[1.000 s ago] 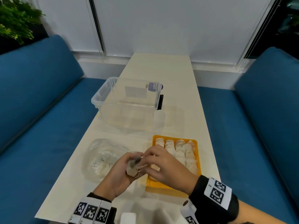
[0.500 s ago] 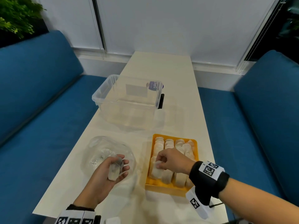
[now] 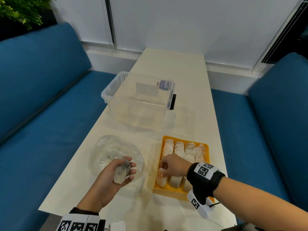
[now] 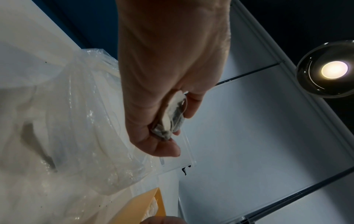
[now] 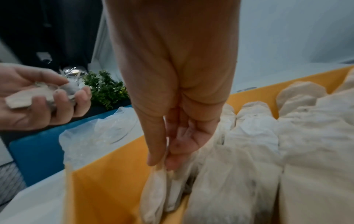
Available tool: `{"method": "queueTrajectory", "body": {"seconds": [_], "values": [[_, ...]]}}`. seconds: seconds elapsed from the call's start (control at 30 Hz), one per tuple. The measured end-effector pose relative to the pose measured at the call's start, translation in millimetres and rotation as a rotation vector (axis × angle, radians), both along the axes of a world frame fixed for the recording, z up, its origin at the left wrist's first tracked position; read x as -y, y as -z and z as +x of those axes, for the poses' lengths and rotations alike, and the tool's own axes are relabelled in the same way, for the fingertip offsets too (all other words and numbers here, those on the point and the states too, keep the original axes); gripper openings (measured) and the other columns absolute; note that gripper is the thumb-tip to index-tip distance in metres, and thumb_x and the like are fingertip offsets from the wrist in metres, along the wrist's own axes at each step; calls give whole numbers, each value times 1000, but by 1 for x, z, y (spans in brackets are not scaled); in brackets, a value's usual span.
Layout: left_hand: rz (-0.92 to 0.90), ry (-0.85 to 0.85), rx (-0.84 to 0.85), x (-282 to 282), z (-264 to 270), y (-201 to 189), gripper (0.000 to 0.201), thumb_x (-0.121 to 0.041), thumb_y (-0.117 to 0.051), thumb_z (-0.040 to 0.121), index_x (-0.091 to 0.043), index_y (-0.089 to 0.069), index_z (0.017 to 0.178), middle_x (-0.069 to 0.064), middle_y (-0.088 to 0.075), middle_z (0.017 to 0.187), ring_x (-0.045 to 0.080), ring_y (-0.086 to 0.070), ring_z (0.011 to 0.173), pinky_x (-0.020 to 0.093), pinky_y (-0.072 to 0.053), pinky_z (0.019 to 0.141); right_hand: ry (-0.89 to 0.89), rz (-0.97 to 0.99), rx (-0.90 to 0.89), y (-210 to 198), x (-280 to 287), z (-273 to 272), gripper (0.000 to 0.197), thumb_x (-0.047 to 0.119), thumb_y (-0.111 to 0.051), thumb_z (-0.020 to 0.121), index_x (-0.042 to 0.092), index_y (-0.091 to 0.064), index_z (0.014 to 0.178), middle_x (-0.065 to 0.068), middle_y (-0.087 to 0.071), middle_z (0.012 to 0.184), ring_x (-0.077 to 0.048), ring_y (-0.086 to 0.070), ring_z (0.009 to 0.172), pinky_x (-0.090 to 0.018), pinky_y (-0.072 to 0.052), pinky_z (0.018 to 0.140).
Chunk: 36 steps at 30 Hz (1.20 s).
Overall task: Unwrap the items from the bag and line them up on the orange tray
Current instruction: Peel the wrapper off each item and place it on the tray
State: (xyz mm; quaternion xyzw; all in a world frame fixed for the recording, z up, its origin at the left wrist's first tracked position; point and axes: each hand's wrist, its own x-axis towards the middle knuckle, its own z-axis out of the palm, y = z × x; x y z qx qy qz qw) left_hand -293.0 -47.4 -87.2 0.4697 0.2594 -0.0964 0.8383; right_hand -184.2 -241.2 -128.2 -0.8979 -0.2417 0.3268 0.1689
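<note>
The orange tray (image 3: 170, 191) lies on the table near its front right edge, filled with rows of pale tea bags (image 3: 182, 151). My right hand (image 3: 164, 168) reaches into the tray's near left corner and pinches the top of a tea bag (image 5: 155, 186) standing there. My left hand (image 3: 124, 171), palm up, holds a wrapped tea bag (image 3: 120, 172) with string above the clear plastic bag (image 3: 115, 152). The left wrist view shows the wrapped tea bag (image 4: 171, 119) between thumb and fingers. The plastic bag (image 4: 80, 121) lies crumpled on the table.
A clear plastic storage box (image 3: 138, 99) stands in the middle of the white table (image 3: 183, 70), behind the tray and bag. Blue sofas (image 3: 41, 97) run along both sides. A green plant (image 3: 20, 9) is at the far left.
The hands, together a second ago, have parted. My right hand carried a tea bag to the tray's near left corner and has stayed there; my left hand moved left over the plastic bag with its item.
</note>
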Motion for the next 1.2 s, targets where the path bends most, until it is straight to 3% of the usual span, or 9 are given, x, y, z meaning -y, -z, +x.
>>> {"method": "queueTrajectory", "body": {"seconds": [0.07, 0.17, 0.37, 0.6, 0.8, 0.9, 1.03, 1.1, 1.2], "values": [[10, 7, 2, 1, 1, -1, 14, -7, -43, 91, -5, -56, 96, 14, -61, 81, 24, -57, 68, 35, -47, 70, -26, -34, 21, 2, 0, 0, 22, 23, -65, 86, 9, -65, 103, -5, -64, 94, -15, -54, 84, -20, -39, 70], [19, 26, 4, 3, 2, -3, 14, -8, -43, 92, -5, -57, 95, 14, -62, 81, 23, -58, 66, 35, -48, 70, -42, -39, 36, 4, 0, 1, 20, 24, -62, 89, 8, -67, 100, 5, -56, 79, -15, -53, 80, -14, -32, 59], [34, 63, -3, 7, 5, -7, 14, -7, -45, 90, -4, -59, 94, 14, -63, 82, 23, -59, 67, 34, -50, 70, -41, -5, 28, 5, 0, 2, 13, 20, -68, 83, 18, -57, 90, 11, -47, 72, -15, -49, 81, -14, -31, 57], [-25, 77, 1, 10, 6, -14, 17, -9, -44, 91, -2, -58, 99, 18, -62, 88, 25, -61, 72, 30, -57, 66, 91, 87, 73, -6, 4, 7, 17, 15, -68, 82, 18, -56, 94, 1, -57, 90, -16, -55, 85, -19, -42, 70], [-119, 53, 11, 15, 10, -23, 22, -10, -46, 88, 2, -58, 102, 22, -63, 87, 30, -64, 76, 33, -58, 72, 100, 309, 320, -48, 1, -4, 10, 24, -60, 90, 16, -61, 96, 1, -62, 91, -13, -55, 79, -22, -44, 69], [-152, 39, 20, 19, 13, -24, 26, -12, -49, 86, 3, -56, 106, 20, -63, 82, 29, -61, 78, 34, -58, 73, -1, 532, 368, -73, -6, -28, 18, 34, -61, 89, 19, -59, 98, 8, -55, 84, -5, -51, 75, -20, -44, 69], [-208, 75, 51, 24, 15, -26, 31, -19, -40, 91, 0, -56, 109, 17, -59, 88, 24, -57, 79, 31, -58, 60, -300, 545, 484, -77, -17, -56, 36, 38, -66, 84, 19, -53, 111, 6, -48, 101, -2, -39, 88, -9, -30, 76], [-193, 122, 63, 27, 15, -27, 36, -21, -34, 95, 2, -60, 102, 16, -60, 91, 21, -60, 78, 30, -56, 63, -298, 508, 556, -71, -22, -60, 36, 36, -65, 84, 18, -52, 112, 0, -49, 108, -9, -40, 95, -14, -31, 77], [-133, 184, 69, 29, 14, -28, 37, -22, -36, 93, -1, -66, 93, 18, -58, 87, 22, -58, 79, 32, -52, 72, -199, 565, 528, -66, -24, -61, 28, 34, -55, 88, 13, -59, 105, -3, -49, 100, -10, -41, 90, -14, -32, 76]]}}
